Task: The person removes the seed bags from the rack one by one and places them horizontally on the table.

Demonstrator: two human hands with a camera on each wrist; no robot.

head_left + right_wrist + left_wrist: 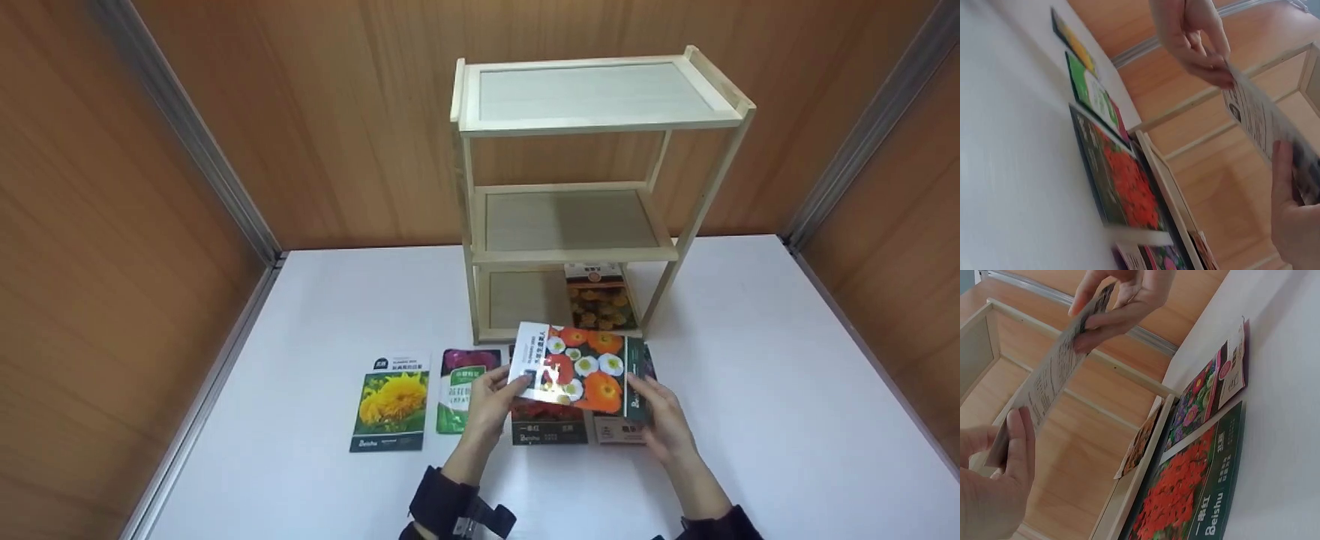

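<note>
A seed packet with orange and white flowers [581, 367] is held sideways above the table, its printed back [1053, 377] showing in both wrist views. My left hand [489, 405] pinches its left end, thumb on the front and fingers behind. At the opposite end, my right hand [664, 420] grips the dark green edge the same way. Beneath it lie a red-flower packet [1176, 489] and a packet with pink and purple flowers [1207, 385], both partly hidden in the head view. A green packet [454, 409] lies just left of my left hand.
A three-tier wooden shelf [577, 255] stands behind the hands. On its bottom tier, at the right, is an orange-flower packet [600, 300]. A yellow-flower packet [390, 405] lies at the left of the white table [262, 420]. Wood-grain panels [360, 135] enclose the back and sides.
</note>
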